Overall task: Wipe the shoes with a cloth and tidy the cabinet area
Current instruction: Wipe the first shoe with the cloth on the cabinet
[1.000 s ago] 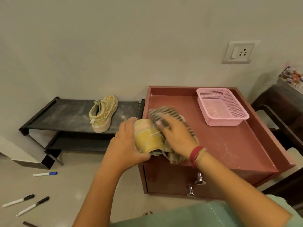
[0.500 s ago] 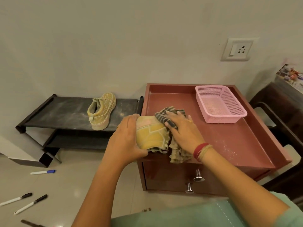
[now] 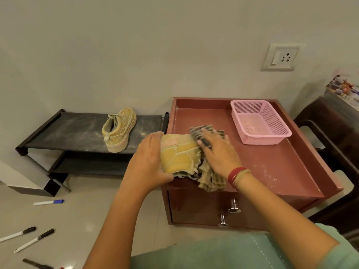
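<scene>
A yellow shoe (image 3: 179, 155) lies on the left front corner of the reddish-brown cabinet top (image 3: 275, 167). My left hand (image 3: 149, 162) grips its heel end. My right hand (image 3: 217, 154) presses a striped cloth (image 3: 210, 176) against the shoe's toe side; the cloth hangs over the cabinet's front edge. The toe of the shoe is hidden under the cloth and hand. A second yellow shoe (image 3: 120, 129) stands upright on the dusty top shelf of the black shoe rack (image 3: 64, 131) to the left.
A pink plastic basket (image 3: 260, 123) sits at the back right of the cabinet top. Pale dust speckles the top's right side. Several markers (image 3: 48, 202) lie on the tiled floor at lower left. Dark furniture (image 3: 334, 136) stands right of the cabinet.
My right hand has kept rubbing the cloth over the shoe, sliding slightly back and forth. My left hand still holds the heel. The view shifted a little.
</scene>
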